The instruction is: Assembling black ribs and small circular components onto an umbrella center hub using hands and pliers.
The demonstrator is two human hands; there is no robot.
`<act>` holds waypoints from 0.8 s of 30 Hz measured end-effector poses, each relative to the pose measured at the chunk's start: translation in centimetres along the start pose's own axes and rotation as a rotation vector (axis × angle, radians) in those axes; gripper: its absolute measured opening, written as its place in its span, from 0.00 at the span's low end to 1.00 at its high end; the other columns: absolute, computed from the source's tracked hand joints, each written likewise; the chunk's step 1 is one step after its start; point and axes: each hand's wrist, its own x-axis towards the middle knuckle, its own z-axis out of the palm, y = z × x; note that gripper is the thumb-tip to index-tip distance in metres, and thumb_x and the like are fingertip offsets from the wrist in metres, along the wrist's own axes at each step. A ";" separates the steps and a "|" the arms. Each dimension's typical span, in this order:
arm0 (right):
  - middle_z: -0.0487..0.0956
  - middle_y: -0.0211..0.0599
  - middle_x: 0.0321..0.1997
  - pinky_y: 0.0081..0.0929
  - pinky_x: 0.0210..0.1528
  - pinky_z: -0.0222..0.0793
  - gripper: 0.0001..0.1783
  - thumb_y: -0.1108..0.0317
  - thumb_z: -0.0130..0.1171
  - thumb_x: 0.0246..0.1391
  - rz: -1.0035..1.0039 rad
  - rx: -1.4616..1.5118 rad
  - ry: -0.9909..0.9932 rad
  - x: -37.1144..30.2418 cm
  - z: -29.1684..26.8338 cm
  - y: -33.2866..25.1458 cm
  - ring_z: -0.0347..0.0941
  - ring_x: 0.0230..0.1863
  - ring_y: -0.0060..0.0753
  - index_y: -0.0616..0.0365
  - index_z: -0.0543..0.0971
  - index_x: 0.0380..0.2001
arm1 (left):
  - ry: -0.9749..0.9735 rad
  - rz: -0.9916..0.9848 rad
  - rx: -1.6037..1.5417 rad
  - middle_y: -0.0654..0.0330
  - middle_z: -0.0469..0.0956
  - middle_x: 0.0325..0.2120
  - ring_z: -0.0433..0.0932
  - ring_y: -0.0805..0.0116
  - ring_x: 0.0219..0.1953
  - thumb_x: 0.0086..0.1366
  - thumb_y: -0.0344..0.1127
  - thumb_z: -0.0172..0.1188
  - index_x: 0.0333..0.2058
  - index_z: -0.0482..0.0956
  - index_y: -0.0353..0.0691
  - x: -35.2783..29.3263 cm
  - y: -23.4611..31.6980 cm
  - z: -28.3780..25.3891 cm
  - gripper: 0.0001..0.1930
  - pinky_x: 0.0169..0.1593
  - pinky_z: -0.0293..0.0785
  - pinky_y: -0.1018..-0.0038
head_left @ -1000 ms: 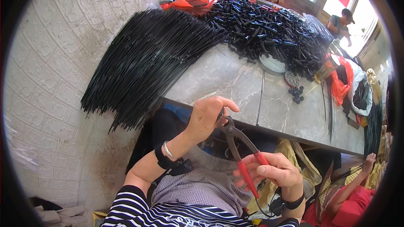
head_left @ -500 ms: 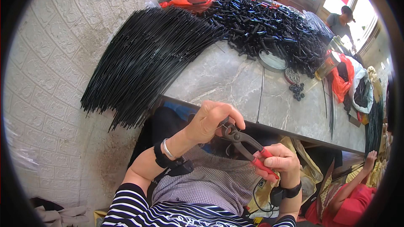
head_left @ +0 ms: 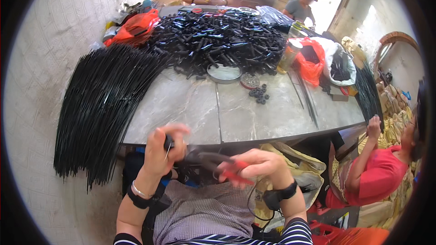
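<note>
My left hand (head_left: 158, 156) is held up past the near table edge, its fingers closed on a small black cylindrical piece (head_left: 169, 142) with a thin wire beside it. To its right, my right hand (head_left: 263, 167) grips the red handles of a pair of pincers (head_left: 210, 159). The dark pincer head points toward my left hand but is apart from it, and motion smears it. Black thin rods (head_left: 102, 118) lie in a thick bundle over the table's left end. Short black tubes (head_left: 218, 41) are heaped farther back.
On the grey table (head_left: 177, 109) stand a round dish (head_left: 224, 74) and a small tin (head_left: 250, 80) beside small black rings (head_left: 260, 95). A jar (head_left: 287, 59), a red bag (head_left: 311, 63) and a white bag (head_left: 341, 70) stand right. A person in red (head_left: 379, 177) sits at right; two others are behind.
My view has swung to the right, so the table appears farther left. The pincers have come away from the piece in my left hand, and my hands are farther apart.
</note>
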 end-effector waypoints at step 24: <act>0.73 0.37 0.47 0.26 0.46 0.71 0.24 0.72 0.69 0.43 -0.415 -0.511 0.802 7.9 5.6 1.3 0.73 0.47 0.28 0.62 0.74 0.45 | 0.133 -0.059 0.093 0.68 0.62 0.15 0.58 0.81 0.18 0.72 0.55 0.35 0.56 0.66 0.29 0.5 -1.6 3.1 0.32 0.24 0.56 0.83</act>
